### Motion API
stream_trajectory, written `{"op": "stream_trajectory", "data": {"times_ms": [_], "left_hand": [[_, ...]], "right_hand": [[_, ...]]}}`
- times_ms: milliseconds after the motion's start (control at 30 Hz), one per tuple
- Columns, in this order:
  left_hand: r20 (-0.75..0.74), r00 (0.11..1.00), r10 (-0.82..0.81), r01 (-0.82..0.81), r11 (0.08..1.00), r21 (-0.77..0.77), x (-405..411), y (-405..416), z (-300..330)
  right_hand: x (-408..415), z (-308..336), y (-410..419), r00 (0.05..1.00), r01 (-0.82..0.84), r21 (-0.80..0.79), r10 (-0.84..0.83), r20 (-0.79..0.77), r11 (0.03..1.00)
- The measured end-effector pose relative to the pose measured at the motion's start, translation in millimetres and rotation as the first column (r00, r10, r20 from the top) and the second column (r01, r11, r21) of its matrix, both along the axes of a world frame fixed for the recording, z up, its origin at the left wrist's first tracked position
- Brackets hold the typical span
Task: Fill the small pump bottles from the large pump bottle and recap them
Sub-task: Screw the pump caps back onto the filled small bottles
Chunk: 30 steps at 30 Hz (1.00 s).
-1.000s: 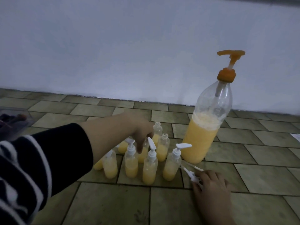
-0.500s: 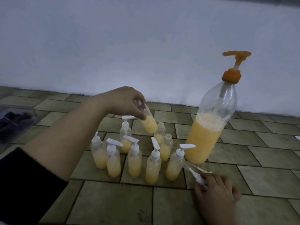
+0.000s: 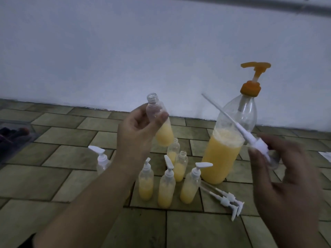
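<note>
Head view, as I read it from my remote station. The left hand (image 3: 138, 129) is raised above the tiled floor (image 3: 71, 176), its fingers (image 3: 162, 117) clasped around an uncapped small bottle (image 3: 159, 120) that is partly filled with yellow liquid and tilted, its open neck up and to the left. The right hand (image 3: 279, 169) holds a loose white pump cap (image 3: 258, 143) by the collar, its dip tube (image 3: 222, 115) slanting up and left toward the held bottle without touching it; motion blur keeps me from telling exactly which fingers pinch it.

The large pump bottle (image 3: 227, 149), with an orange pump head (image 3: 254, 77), stands upright on the floor near the white wall (image 3: 125, 51), roughly half full of yellow liquid. Just left of it stand two open small bottles (image 3: 180, 167), and in front of those three capped small bottles (image 3: 166, 187) in a row. Another capped bottle (image 3: 102, 160) shows partly behind the left forearm. Two spare pump caps (image 3: 227, 199) lie side by side on the floor in front of the large bottle. A clear container (image 3: 14, 138) sits at the left edge, its contents appearing dark but indistinct.
</note>
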<state>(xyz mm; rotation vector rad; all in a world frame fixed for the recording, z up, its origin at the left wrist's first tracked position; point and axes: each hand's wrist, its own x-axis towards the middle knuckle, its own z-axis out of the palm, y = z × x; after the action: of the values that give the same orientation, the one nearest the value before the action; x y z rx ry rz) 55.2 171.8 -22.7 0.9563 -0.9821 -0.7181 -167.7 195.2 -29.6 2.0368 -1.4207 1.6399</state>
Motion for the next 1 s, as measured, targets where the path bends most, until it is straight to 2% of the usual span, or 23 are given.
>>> {"op": "stream_trajectory", "data": {"times_ms": [167,300,400,467,567,633,767,900,933,1000], "left_hand": [[0.247,0.958,0.146,-0.126,0.987,-0.095,-2.0,7.2,-9.2],[0.415,0.873,0.254,-0.181,0.961,-0.207,1.0,9.2,-13.1],[0.486,0.819,0.304,-0.213,0.949,-0.234,2.0,10.1,-15.6],[0.561,0.753,0.344,-0.223,0.935,-0.274,5.5,9.9,-18.1],[0.710,0.585,0.393,-0.170,0.915,-0.366,10.0,8.1,-21.3],[0.751,0.529,0.394,-0.107,0.909,-0.402,5.7,7.9,-21.8],[0.745,0.590,0.312,-0.024,0.929,-0.370,-12.0,10.3,-18.0],[0.704,0.670,0.234,-0.028,0.956,-0.292,-14.8,11.7,-19.4],[0.683,0.698,0.216,-0.033,0.962,-0.270,-13.6,11.7,-19.2],[0.635,0.750,0.182,-0.049,0.974,-0.221,-10.5,10.4,-17.8]], "right_hand": [[3.4,24.0,1.4,0.974,-0.121,-0.038,0.111,-0.197,0.992],[3.3,25.3,0.3,0.962,-0.164,-0.025,0.154,-0.224,0.986],[2.1,27.5,-0.5,0.950,-0.192,0.004,0.187,-0.251,0.981],[-2.1,33.4,-2.4,0.941,-0.194,0.044,0.199,-0.274,0.980],[-6.9,50.6,-6.0,0.910,-0.175,0.067,0.187,-0.371,0.982],[0.5,64.0,-8.1,0.894,-0.216,0.088,0.233,-0.382,0.972],[38.2,68.1,-15.8,0.897,-0.332,0.192,0.372,-0.237,0.924],[64.5,58.6,-25.0,0.927,-0.373,0.249,0.368,0.068,0.894],[65.7,58.0,-26.7,0.908,-0.419,0.295,0.389,0.155,0.859],[64.2,57.0,-30.3,0.779,-0.623,0.351,0.516,0.356,0.699]]}}
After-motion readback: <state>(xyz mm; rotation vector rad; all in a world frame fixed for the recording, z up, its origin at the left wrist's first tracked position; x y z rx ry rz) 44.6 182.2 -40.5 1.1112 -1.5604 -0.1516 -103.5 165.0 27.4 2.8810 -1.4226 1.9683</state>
